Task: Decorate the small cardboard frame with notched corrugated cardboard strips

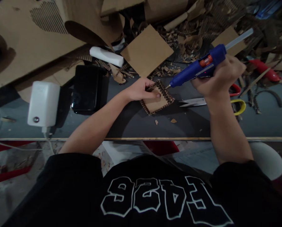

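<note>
My left hand (143, 90) grips a small square cardboard piece (152, 103) edged with dark corrugated strips, its thumb lying across the inner face. My right hand (222, 75) is wrapped round a blue glue gun (190, 72) with a clear glue stick poking out of its rear. The gun's nozzle points down and left, close to the piece's upper right edge; whether it touches I cannot tell. A pair of scissors (195, 102) with red and yellow handles lies partly hidden under my right wrist. Behind the piece rests a plain cardboard square (147, 50).
On the left stand a white power bank (43, 104) with a cable and a black box-shaped object (87, 88). A white roll (106, 56) lies behind them. Cardboard sheets and scraps heap along the back. A red-handled tool (266, 70) is at right. The table's front edge (159, 138) runs before me.
</note>
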{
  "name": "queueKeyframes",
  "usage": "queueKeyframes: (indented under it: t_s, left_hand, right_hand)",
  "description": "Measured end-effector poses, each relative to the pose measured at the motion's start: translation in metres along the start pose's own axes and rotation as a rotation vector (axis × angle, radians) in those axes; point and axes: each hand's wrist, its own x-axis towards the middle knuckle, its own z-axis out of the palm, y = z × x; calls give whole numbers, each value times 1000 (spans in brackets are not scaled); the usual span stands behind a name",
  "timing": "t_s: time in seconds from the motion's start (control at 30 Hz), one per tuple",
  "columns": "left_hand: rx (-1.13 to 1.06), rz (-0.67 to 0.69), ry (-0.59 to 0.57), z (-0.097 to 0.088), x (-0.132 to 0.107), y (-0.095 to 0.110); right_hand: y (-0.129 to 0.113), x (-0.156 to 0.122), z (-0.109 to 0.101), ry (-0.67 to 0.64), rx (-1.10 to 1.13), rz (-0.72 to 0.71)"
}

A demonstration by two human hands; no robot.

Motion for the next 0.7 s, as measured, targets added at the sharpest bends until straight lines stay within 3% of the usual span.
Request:
queueKeyframes:
  t_s: [0.4, 0.7]
  left_hand:
    - [-40, -18, -17, 1, 0, -2]
    - [-46, -38, -16, 0, 0, 1]
  right_hand:
    - [14, -4, 14, 147, 87, -62]
    - [20, -2, 23, 168, 123, 36]
